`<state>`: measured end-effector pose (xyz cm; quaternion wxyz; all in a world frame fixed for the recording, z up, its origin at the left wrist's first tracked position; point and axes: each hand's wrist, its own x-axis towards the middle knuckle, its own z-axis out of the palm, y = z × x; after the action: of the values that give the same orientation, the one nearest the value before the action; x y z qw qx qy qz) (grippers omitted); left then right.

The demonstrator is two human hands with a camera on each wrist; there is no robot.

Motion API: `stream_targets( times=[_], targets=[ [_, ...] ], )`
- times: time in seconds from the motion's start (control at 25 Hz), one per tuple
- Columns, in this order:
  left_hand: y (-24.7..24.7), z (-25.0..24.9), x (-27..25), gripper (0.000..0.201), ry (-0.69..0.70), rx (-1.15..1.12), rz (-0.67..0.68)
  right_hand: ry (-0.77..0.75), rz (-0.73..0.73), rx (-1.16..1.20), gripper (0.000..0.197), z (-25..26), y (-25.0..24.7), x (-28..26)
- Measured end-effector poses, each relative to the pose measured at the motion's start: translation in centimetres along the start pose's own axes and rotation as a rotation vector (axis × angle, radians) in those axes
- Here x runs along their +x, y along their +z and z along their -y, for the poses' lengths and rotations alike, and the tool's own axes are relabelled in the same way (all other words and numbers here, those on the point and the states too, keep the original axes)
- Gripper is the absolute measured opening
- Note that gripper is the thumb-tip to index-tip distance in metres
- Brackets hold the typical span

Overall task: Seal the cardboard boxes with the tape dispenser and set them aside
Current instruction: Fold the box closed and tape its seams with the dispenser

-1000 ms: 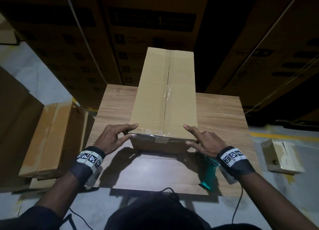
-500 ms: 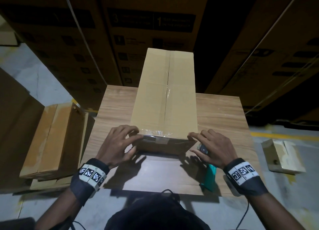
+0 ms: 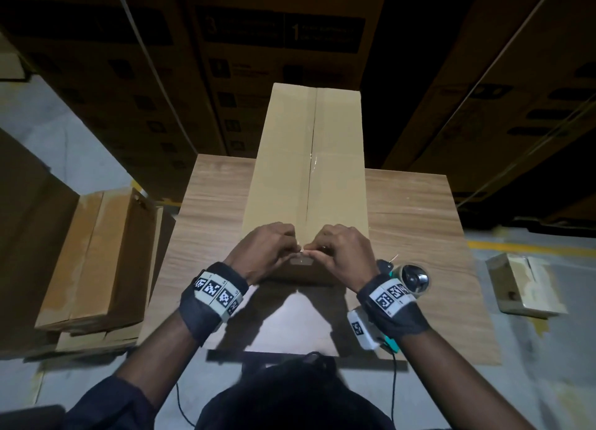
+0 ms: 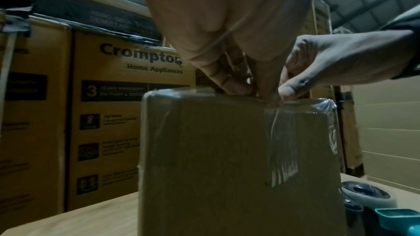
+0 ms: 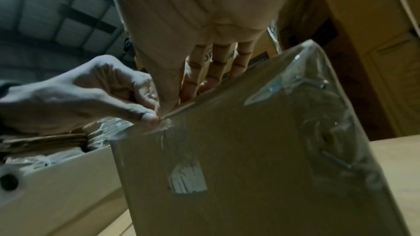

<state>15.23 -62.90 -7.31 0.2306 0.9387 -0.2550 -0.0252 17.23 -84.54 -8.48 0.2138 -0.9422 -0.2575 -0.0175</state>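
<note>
A long cardboard box (image 3: 306, 171) lies lengthwise on the wooden table (image 3: 419, 236), with clear tape along its top seam. Both hands meet at the middle of its near top edge. My left hand (image 3: 274, 249) and right hand (image 3: 335, 252) each have curled fingers on the lid and a thumb at the edge, pinching where the tape strip (image 4: 281, 150) folds down the front face. The left wrist view shows both thumbs (image 4: 286, 92) touching at that fold. The tape dispenser (image 3: 409, 278), with a teal handle, lies on the table by my right wrist; nobody holds it.
Stacked cardboard boxes (image 3: 96, 262) stand on the floor left of the table. A small box (image 3: 522, 284) sits on the floor to the right. Large appliance cartons (image 3: 280, 42) wall off the back. Bare table shows on both sides of the box.
Both hands slid inward from the box's near corners to the centre seam and curled onto the edge. The box and the dispenser have stayed in place.
</note>
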Motion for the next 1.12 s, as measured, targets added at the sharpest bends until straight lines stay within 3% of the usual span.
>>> stream_targets(
  times=[0.28,0.56,0.72,0.88,1.12],
  targets=[
    [-0.9,-1.1,3.7,0.013,-0.219,0.022,0.200,-0.057,0.215,-0.256,0.021,1.6,-1.4,1.7],
    [0.0,-0.7,4.8,0.029,-0.283,0.011,0.270,0.108,0.248,-0.124,0.040,1.8,-0.4,2.4],
    [-0.1,-1.1,4.5,0.035,-0.284,0.039,0.236,0.150,0.254,-0.089,0.042,1.7,0.0,2.4],
    [-0.3,-0.4,2.3,0.044,-0.257,0.080,0.154,0.087,0.263,-0.023,0.036,0.6,-0.9,1.7],
    [-2.9,4.1,-1.9,0.051,-0.263,0.210,0.131,0.047,0.207,-0.050,0.042,-4.1,-2.7,-1.3]
  ],
)
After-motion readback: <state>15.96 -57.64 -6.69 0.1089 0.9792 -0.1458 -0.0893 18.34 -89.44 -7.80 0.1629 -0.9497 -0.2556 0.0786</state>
